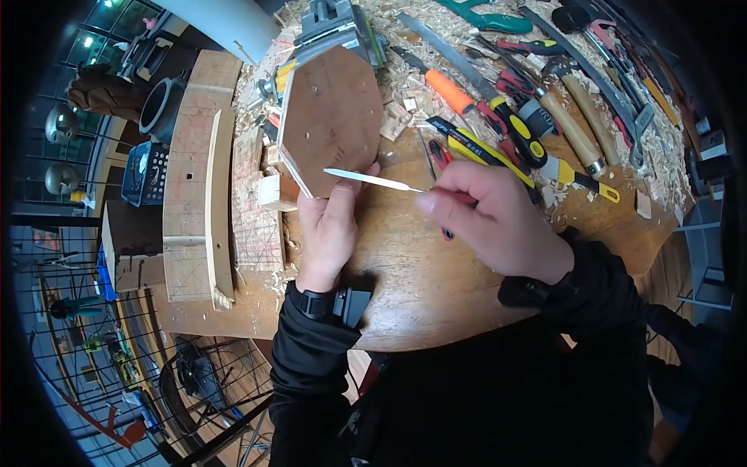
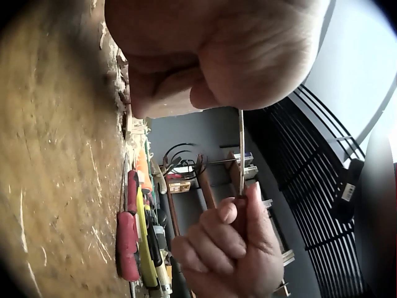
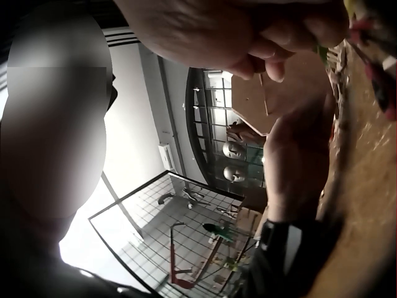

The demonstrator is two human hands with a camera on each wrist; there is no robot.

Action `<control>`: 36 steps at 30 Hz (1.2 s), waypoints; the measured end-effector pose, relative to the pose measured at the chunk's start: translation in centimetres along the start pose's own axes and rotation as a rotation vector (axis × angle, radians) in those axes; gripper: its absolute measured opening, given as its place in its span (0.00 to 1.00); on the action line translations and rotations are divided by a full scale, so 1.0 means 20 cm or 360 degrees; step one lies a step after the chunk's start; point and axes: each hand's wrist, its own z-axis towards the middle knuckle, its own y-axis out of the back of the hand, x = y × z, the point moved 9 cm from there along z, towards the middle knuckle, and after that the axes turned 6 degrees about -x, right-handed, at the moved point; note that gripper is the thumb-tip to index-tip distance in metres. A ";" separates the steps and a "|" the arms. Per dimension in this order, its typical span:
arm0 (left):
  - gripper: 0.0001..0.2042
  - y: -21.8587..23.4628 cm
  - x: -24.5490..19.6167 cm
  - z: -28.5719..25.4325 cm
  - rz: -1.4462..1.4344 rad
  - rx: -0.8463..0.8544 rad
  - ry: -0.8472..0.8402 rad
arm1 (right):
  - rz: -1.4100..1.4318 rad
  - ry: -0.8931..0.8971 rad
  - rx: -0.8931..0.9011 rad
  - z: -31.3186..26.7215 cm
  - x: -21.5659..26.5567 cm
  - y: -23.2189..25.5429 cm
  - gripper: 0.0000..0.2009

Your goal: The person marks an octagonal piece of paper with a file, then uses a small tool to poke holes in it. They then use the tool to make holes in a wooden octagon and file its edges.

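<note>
My left hand [image 1: 331, 233] grips the lower edge of a brown octagonal wooden board [image 1: 331, 113], held tilted up over the bench. The board's broad face shows small holes and pencil marks. My right hand [image 1: 494, 218] is curled round the handle of a slim tool with a flat, pointed metal blade [image 1: 375, 180] on a thin shank. The blade points left and crosses the board's lower edge, close by the left thumb. In the left wrist view the tool's thin shank [image 2: 242, 155] runs between both hands; the right fingers hide most of its handle.
Wood shavings [image 1: 405, 101], a yellow utility knife [image 1: 475, 148], an orange-handled tool [image 1: 449, 91], chisels and a brush [image 1: 580, 177] crowd the bench's far right. Marked wooden planks [image 1: 191, 187] and a small wood block [image 1: 278, 192] lie left. A metal vise [image 1: 327, 27] stands behind the board.
</note>
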 end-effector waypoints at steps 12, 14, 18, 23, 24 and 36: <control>0.11 -0.03 0.02 0.00 0.0077 -0.0007 0.0061 | -0.0415 0.0802 -0.0439 -0.07 0.21 0.08 0.06; 0.11 -0.03 0.02 0.00 0.0180 -0.0006 0.0033 | -0.0418 0.0775 -0.0430 -0.07 0.20 0.10 0.05; 0.10 -0.04 0.03 -0.01 0.0295 0.0091 -0.0015 | -0.0248 0.0307 -0.0300 -0.02 0.07 0.11 0.08; 0.10 -0.06 -0.02 -0.01 0.0217 0.0110 -0.0106 | 0.0158 0.0402 -0.0394 -0.06 0.11 0.12 0.04; 0.11 -0.07 -0.01 -0.01 0.0235 0.0133 -0.0060 | 0.0136 0.0412 -0.0358 -0.06 0.11 0.12 0.03; 0.13 -0.05 0.05 0.00 0.0358 0.0213 -0.0055 | -0.0039 0.0331 -0.0433 -0.04 0.02 0.14 0.07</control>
